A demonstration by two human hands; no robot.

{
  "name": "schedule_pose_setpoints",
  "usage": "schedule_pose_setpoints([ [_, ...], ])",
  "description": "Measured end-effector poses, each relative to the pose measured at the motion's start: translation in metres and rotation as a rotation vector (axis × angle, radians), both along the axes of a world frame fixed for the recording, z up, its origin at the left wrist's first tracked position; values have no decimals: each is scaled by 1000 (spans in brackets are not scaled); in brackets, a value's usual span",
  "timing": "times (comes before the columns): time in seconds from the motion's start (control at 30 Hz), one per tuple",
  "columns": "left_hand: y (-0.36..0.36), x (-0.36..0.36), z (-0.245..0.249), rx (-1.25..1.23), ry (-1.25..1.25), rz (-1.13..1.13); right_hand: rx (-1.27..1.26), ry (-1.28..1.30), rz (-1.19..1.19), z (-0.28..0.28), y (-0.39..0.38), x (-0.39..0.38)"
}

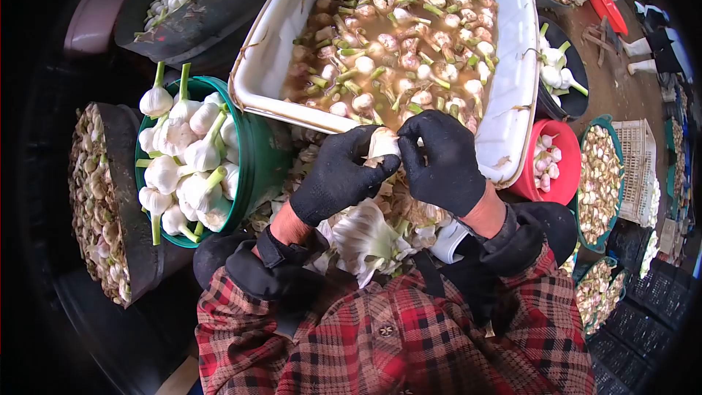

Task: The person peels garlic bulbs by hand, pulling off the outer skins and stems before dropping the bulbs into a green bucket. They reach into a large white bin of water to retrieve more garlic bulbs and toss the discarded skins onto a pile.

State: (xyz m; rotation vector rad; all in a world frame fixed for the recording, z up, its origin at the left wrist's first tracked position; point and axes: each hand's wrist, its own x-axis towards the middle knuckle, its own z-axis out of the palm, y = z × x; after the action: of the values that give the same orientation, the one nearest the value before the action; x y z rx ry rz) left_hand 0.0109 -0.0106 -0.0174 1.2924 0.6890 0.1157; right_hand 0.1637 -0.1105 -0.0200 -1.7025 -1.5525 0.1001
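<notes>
My left hand [333, 179], in a black glove, is closed around a garlic bulb [382, 145] with whitish, partly brown skin. Close beside it, my right hand [441, 161], also gloved in black, has its thumb and fingers pinched together at the bulb's right side; what lies between those fingertips is too small to make out. Both hands are just in front of the near rim of a white tub [292, 111]. Many garlic bulbs [387, 42] with cut green stems float in its brown water. Loose peeled garlic skins [365, 238] lie beneath my hands.
To the left stands a green bucket [252, 175] heaped with clean white garlic. Farther left is a dark container [131, 197] of unpeeled garlic. A red bucket [570, 168] and a black bucket [579, 66] flank the tub's right side. White crates [635, 168] stand beyond.
</notes>
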Motion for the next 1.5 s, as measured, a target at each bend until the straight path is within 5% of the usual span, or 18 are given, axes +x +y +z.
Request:
schedule_pose_setpoints([
  [0.03, 0, 0, -5, -2, 0, -2, -5, -24, 13, -1, -1, 1],
  [0.1, 2, 0, -13, 434, -159, -48, 12, -3, 20, -1, -1, 0],
  [0.2, -3, -4, -13, 266, -223, -61, -3, 73, 29, -5, 1, 5],
  [0.23, -6, -4, -2, 419, -194, -113, -36, 128, 27, -6, 1, 6],
  [0.37, -6, -4, -11, 372, -195, -100, -114, 171, 40, -3, 0, 10],
  [0.43, -5, -3, -12, 356, -208, -70, -153, 618, 57, 0, 2, 12],
  [0.5, -5, -1, -16, 259, -267, 79, -138, 593, 95, 0, 3, 15],
  [0.57, -4, 0, -19, 490, -287, 50, -156, 461, 54, 1, 1, 11],
  [0.63, -9, 1, 4, 566, 5, 12, -160, 396, -8, 4, -1, 1],
  [0.77, -12, 0, -4, 458, 35, 9, -106, 226, 19, -5, -3, -6],
  [0.87, -19, -1, -10, 933, -110, 60, -141, 224, -28, -11, -2, 0],
  [0.97, -22, -3, -8, 1005, -235, 37, -207, 378, -69, -13, 1, 9],
  [1.23, -21, -5, -7, 788, -387, -13, -411, 390, -14, -4, 1, 22],
  [1.33, -16, -5, -16, 469, -460, -88, -429, 434, 1, -7, 0, 28],
  [1.5, -18, -2, -17, 552, -406, -107, -314, 370, -62, -12, -4, 22],
])
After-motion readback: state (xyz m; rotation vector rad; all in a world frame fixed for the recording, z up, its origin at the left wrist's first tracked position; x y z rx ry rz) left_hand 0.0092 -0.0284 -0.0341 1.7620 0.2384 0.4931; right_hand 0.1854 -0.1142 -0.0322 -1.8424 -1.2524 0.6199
